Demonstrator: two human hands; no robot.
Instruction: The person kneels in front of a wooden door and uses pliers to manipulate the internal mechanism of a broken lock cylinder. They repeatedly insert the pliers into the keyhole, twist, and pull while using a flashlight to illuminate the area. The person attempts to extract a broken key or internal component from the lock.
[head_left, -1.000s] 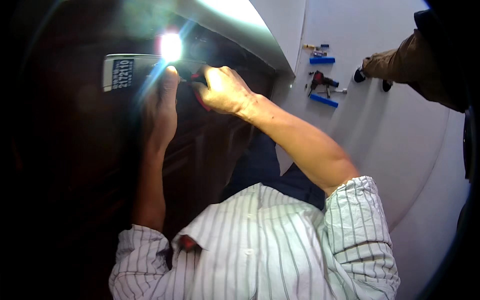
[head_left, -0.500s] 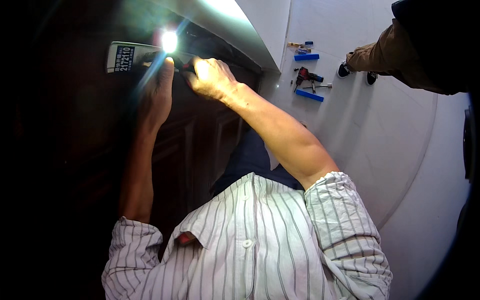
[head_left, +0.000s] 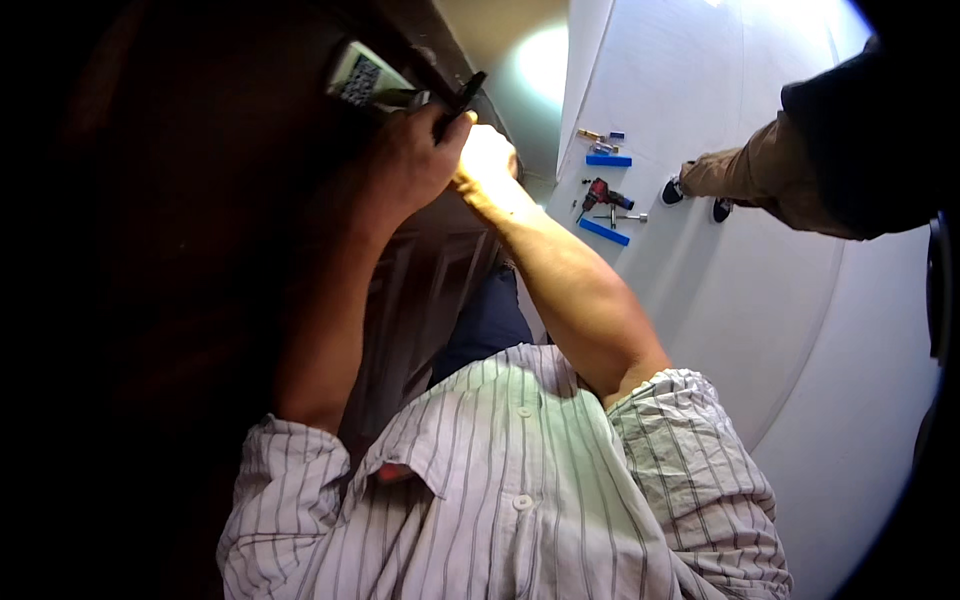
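Note:
My left hand [head_left: 415, 160] is closed at the edge of a dark brown panelled door [head_left: 400, 290]. A slim black bar-shaped piece [head_left: 472, 92] rises between its thumb and fingers; its lower part is hidden. Close against it, my right hand [head_left: 488, 158] is brightly lit and closed, its fingers turned away, so what they hold cannot be made out. Just beyond the left hand, a pale metal plate [head_left: 347, 66] with a printed sticker [head_left: 360, 82] sits on the door.
On the pale floor [head_left: 690, 310] to the right lie a red and black power drill [head_left: 597, 195], a metal T-shaped tool [head_left: 628, 217], two blue bars [head_left: 605, 232] and small brass-coloured parts [head_left: 590, 134]. Beyond them stands another person [head_left: 745, 170]. A white wall [head_left: 545, 120] adjoins the door.
Both hands have shifted right in the picture and drawn together. The bright glare above my left thumb is gone, a round light patch shows on the wall, and the plate appears more slanted.

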